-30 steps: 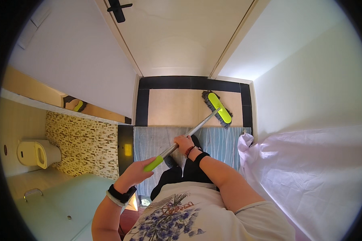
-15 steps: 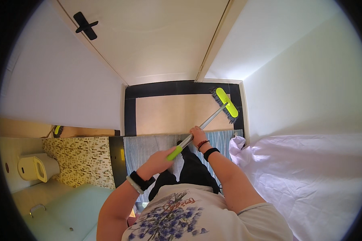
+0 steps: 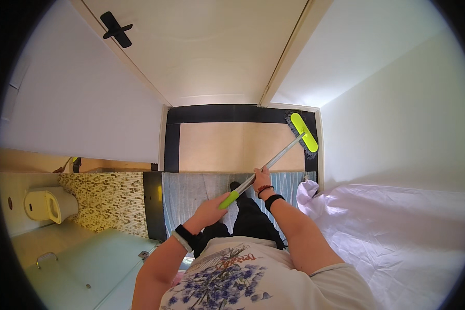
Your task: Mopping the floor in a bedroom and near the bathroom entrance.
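Both of my hands are closed around the pole of a mop [image 3: 304,132], which has a lime-green plate over a dark grey fringed pad. My left hand [image 3: 212,210] wraps the pole's upper end, by its green grip. Farther along, my right hand [image 3: 262,180] holds the bare metal part of the pole. From there the pole slants away to the far right. The mop head lies on the floor's black border, in the corner beside the white wall.
Ahead is a cream door [image 3: 191,51] with a black handle [image 3: 117,30]. A patterned blue-grey mat [image 3: 191,188] lies under my feet. White cloth [image 3: 387,232] drapes at the right. To the left are a toilet [image 3: 54,205], mosaic floor [image 3: 106,201] and a frosted glass panel [image 3: 82,263].
The mop head has shifted slightly right, closer to the right wall. My hands have moved a little right along with the pole, both keeping their hold.
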The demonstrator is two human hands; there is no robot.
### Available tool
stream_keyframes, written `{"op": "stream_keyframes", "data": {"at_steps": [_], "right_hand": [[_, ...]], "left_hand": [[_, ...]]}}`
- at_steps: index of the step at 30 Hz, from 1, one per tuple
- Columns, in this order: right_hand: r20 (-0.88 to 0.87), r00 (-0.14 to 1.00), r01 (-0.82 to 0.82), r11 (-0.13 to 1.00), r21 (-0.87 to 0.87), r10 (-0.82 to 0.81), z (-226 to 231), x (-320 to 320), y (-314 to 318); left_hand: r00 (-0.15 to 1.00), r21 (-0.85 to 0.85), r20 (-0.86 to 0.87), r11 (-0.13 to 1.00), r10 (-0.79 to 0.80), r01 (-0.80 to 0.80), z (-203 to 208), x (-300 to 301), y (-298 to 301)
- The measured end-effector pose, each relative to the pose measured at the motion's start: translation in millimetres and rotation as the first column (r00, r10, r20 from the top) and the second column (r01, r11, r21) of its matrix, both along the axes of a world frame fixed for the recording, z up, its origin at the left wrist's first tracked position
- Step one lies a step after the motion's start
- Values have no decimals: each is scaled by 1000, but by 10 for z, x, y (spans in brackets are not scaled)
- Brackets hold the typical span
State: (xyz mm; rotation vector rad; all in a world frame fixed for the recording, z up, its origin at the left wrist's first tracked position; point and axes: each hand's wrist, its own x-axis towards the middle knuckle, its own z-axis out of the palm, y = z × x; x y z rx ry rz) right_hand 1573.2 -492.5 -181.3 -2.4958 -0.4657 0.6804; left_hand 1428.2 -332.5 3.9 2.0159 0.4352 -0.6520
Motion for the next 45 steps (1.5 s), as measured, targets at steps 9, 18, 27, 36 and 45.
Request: {"op": "stream_keyframes", "data": {"at_steps": [9,18,27,36,45], "right_hand": [[83,905,-400,901,-169,418,300,-788,655],[40,611,-786,612,-85,790,809,-1816,1110],[-85,444,-893,449,45,892,787,-1544,1031],[112,572,-819,574,17,812,630,-958,899],[151,839,-513,853,-100,523,375,-475,636]], "left_hand": [[992,31,-6,992,123,-123,356,-952,478],[901,15,-173,916,398,-402,1142,-2134,535],[894,-22,-142,902,424,-432,994,-2002,401],[932,-95,-74,928,355,-361,667,-1446,452],[952,-130,60,948,299,-289,149,-796,182]]}}
